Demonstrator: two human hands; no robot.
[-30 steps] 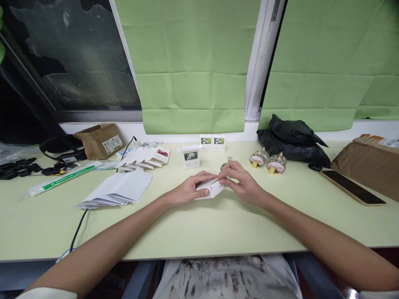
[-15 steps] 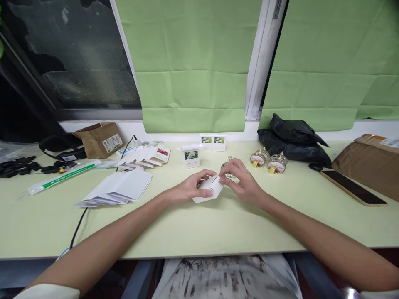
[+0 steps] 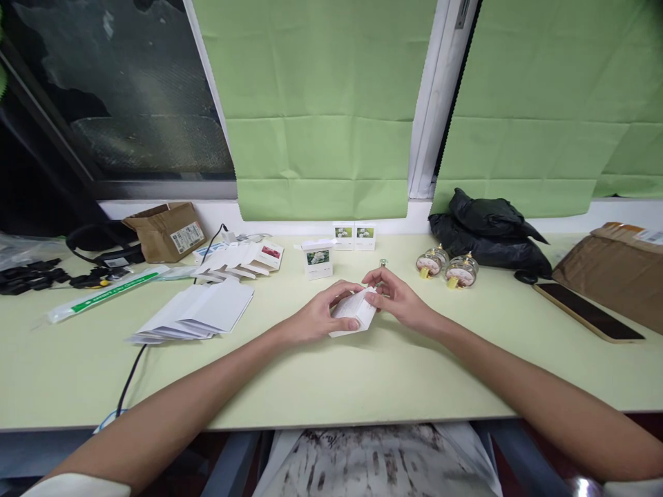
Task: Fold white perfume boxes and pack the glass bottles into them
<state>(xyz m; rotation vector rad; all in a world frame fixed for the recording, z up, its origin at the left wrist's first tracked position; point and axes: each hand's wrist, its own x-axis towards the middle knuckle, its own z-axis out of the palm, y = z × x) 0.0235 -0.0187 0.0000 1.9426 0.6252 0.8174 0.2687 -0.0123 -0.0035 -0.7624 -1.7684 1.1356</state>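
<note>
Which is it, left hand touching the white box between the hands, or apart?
Touching: head view shows the left hand gripping the white box, thumb against it.

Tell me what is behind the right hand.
Behind the right hand, which is at the white box, the top of what looks like a glass bottle shows. The hand covers most of the rest, so its base cannot be seen.

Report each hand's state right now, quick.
Left hand: closed around the white box, holding it.
Right hand: curled, thumb at the same box's right end; cannot tell whether it grips.
</note>
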